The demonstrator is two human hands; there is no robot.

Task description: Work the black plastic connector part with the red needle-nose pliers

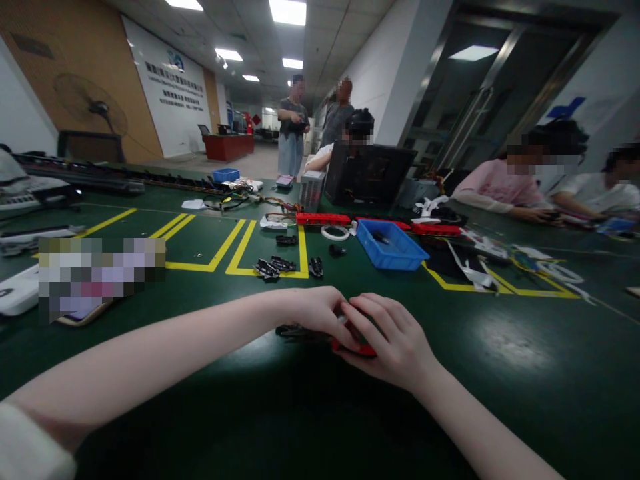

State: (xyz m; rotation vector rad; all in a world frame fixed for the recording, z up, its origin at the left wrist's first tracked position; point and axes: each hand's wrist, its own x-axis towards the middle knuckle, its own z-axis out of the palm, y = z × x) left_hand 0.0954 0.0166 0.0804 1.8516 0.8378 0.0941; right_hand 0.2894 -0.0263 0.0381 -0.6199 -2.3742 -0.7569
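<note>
My left hand (pixel 320 311) and my right hand (pixel 395 341) meet over the green table, their fingers bent together around a small red object (pixel 369 350). Only its red edges show; my fingers hide the rest, so its kind is unclear. My right hand grips it from the right, while the thumb of my left hand presses against it from the left. Under my left wrist lie dark metal-and-plastic parts (pixel 300 332), partly covered. Beyond my hands, several similar black parts (pixel 281 264) lie within a yellow-taped area.
A blue tray (pixel 393 250) with a dark item inside stands ahead on the right. Behind it runs a row of red strips (pixel 323 219). A white ring (pixel 335 233) lies nearby. At left rests a phone (pixel 83 317), partly blurred. Several people sit or stand around the table.
</note>
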